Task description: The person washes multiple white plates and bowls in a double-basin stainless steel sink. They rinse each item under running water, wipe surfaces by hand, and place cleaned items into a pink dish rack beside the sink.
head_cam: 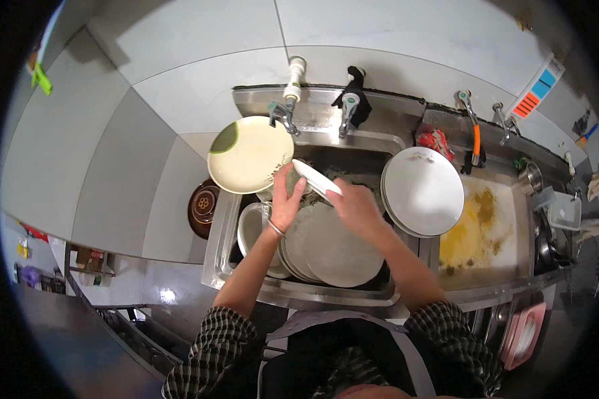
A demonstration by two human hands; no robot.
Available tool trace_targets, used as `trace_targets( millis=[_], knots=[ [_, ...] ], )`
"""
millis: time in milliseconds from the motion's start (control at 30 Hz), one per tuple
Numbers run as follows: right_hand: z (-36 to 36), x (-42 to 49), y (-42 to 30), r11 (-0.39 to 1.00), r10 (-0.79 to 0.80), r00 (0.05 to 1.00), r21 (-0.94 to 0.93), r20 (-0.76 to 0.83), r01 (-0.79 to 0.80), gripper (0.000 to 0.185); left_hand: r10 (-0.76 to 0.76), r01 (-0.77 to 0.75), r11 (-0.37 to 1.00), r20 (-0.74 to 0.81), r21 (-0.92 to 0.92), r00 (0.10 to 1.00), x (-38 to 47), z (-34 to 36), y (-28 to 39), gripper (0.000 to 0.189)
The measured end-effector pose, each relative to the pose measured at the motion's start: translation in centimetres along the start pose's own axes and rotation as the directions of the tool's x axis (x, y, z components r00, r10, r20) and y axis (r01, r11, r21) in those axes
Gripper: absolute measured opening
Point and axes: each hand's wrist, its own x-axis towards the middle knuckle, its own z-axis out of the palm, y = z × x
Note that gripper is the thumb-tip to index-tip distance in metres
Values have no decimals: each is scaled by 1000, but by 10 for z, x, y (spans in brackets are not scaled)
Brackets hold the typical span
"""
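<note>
A small white dish [317, 178], seen nearly edge-on, is tilted above the sink between my hands. My left hand [285, 199], with a bangle at the wrist, grips its upper left end between fingers and thumb. Around its lower right end closes my right hand [357, 209], slightly blurred; its fingertips are partly hidden. Below, several large plates [344, 249] lie overlapping in the grey water of the steel sink [329, 298]. Left of them sits a white bowl [252, 229]. A cream plate with a green patch [252, 154] rests at the sink's left rim.
A stack of white plates [423, 192] stands on the divider to the right. Beyond it, a second basin [504, 234] holds yellow residue. Taps [349, 112] project over the sinks from the back wall. A brown dish [203, 207] lies at the left.
</note>
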Motion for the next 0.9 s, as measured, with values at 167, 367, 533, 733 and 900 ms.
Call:
trace_targets(
  millis=[167, 367, 533, 733, 900],
  knots=[
    [-68, -8, 11, 882, -12, 999, 470, 35, -5, 36, -252, 338, 858, 257, -388, 933, 4, -39, 20, 48],
    [-77, -14, 37, 438, 33, 985, 884, 168, -165, 34, -433, 631, 375, 473, -679, 767, -56, -43, 11, 58],
    [-50, -14, 57, 523, 19, 999, 852, 35, -40, 38, -407, 521, 278, 392, -807, 825, -85, -44, 39, 58],
    [8, -29, 44, 928, 174, 886, 373, -430, -1, 46, -556, 514, 306, 288, -801, 780, -108, -53, 77, 44],
    [57, -67, 49, 894, 234, 869, 448, -435, -17, 51, -620, 579, 382, 265, -721, 739, -129, -63, 106, 41]
  ],
)
